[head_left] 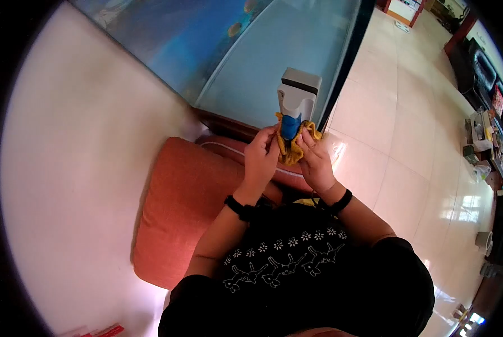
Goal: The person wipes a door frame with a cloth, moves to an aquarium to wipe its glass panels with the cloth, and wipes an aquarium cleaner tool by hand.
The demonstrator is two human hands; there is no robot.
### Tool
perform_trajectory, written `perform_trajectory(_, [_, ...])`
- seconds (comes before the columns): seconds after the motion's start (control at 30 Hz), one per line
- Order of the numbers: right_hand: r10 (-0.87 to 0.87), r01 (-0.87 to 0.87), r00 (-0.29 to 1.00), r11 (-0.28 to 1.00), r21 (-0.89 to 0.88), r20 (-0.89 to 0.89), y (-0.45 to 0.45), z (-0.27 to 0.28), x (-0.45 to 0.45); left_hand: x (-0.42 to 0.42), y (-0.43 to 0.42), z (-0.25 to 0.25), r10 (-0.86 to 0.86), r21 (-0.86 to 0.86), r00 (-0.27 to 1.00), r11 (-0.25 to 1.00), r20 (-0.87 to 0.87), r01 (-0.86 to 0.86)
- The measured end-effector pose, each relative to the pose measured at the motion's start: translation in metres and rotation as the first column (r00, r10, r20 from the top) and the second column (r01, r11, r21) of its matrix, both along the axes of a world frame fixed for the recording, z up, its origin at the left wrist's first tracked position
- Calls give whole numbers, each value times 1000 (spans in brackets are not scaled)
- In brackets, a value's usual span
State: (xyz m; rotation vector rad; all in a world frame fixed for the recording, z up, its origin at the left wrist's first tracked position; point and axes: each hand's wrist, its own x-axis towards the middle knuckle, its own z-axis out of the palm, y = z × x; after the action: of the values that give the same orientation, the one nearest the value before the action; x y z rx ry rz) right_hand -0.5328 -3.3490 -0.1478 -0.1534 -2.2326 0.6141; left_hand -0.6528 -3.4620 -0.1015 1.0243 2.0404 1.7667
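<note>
A grey and white device (298, 98) with a dark band across its head and a blue lower part (290, 127) stands out in front of my hands; I cannot make out its exact kind. Around the blue part is a crumpled yellow cloth (289, 154). My left hand (262, 155) pinches the cloth and device from the left, fingers bent. On the other side, my right hand (318, 162) presses the cloth against the blue part with its fingers close together. Dark bands circle both wrists.
Just beyond my hands is a large blue glass-like panel (274, 56) with a dark edge. An orange cushion (175, 210) lies to the left, by a pale wall (77, 157). Tiled floor (403, 123) stretches right, toward a black sofa (479, 73) and a cluttered table (490, 137).
</note>
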Motion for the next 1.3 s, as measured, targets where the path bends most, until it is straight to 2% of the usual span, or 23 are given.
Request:
perform_trajectory(0.07, [89, -87, 996, 980, -182, 6, -5, -10, 1, -1, -2, -4, 2, -3, 1000, 1000, 20, -2])
perform_trajectory(0.1, [158, -134, 987, 927, -351, 40, -8, -13, 3, -4, -4, -8, -26, -25, 996, 999, 82, 28])
perform_trajectory(0.13, [151, -127, 988, 926, -357, 40, -9, -17, 7, -7, -6, -11, -54, -47, 988, 997, 144, 61])
perform_trajectory(0.17, [140, -116, 990, 874, -472, 16, -9, -20, 10, -8, -8, -18, -63, -53, 988, 996, 143, 71])
perform_trajectory(0.2, [123, -105, 992, 807, -581, -8, -8, -17, 12, -7, -10, -21, 27, 12, 978, 999, 208, -30])
perform_trajectory(0.23, [108, -92, 994, 802, -591, -8, -7, -14, 16, -5, -13, -24, 111, 64, 953, 989, 280, -134])
perform_trajectory(0.27, [61, -61, 998, 818, -572, -19, -4, -13, 26, 0, -19, -31, 100, 54, 954, 991, 282, -120])
perform_trajectory(0.33, [3, -17, 1000, 829, -559, -25, -2, -4, 33, 5, -22, -14, 177, 164, 916, 955, 360, -249])
perform_trajectory(0.37, [-7, -56, 993, 842, -537, -116, -4, -3, 33, 5, -22, -16, 175, 153, 915, 958, 364, -244])
perform_trajectory(0.4, [-13, -96, 979, 855, -510, -206, -5, -1, 33, 4, -20, -17, 168, 280, 949, 929, 268, -244])
perform_trajectory(0.43, [-18, -91, 979, 850, -519, -201, -5, 2, 30, 5, -19, -17, 173, 402, 971, 887, 168, -227])
perform_trajectory(0.5, [-37, -122, 933, 902, -413, -358, -4, 13, 18, 6, -13, -9, 151, 418, 974, 884, 171, -210])
perform_trajectory(0.53, [-40, -123, 932, 900, -419, -359, -2, 28, 12, 7, -8, -2, 131, 440, 976, 876, 173, -196])
perform_trajectory(0.6, [-70, -43, 952, 934, -355, -299, -3, 60, -1, 10, 1, 6, 100, 383, 984, 912, 145, -149])
perform_trajectory(0.67, [-64, -52, 956, 923, -382, -286, -10, 50, -12, 12, 3, 10, 70, 328, 991, 939, 114, -104])
perform_trajectory(0.73, [-112, 25, 960, 947, -320, -256, -15, 28, -17, 13, 3, 12, 13, 342, 991, 938, 131, -58])
perform_trajectory(0.77, [-105, 6, 963, 930, -367, -249, -16, 19, -16, 13, 1, 14, 33, 295, 996, 954, 77, -54])
perform_trajectory(0.87, [-54, -50, 975, 892, -449, -217, -13, 6, -11, 14, 0, 18, 21, 256, 992, 965, 123, -52])
perform_trajectory(0.9, [-62, -46, 973, 892, -449, -223, -13, 13, -11, 14, 0, 17, 13, 256, 993, 966, 116, -42])
perform_trajectory(0.97, [-4, -130, 939, 922, -364, -345, -14, 45, -12, 12, -1, 11, 38, 293, 983, 952, 177, -90])
perform_trajectory(1.07, [-11, -121, 936, 929, -351, -351, -15, 76, -14, 12, -1, 12, 29, 307, 977, 947, 210, -94])
perform_trajectory(1.2, [-34, -97, 956, 902, -422, -293, -21, 31, -11, 10, -4, 11, -30, 339, 981, 940, 190, -37])
perform_trajectory(1.3, [-7, -115, 966, 884, -453, -258, -18, 28, -9, 10, -3, 11, 30, 292, 995, 955, 96, -57])
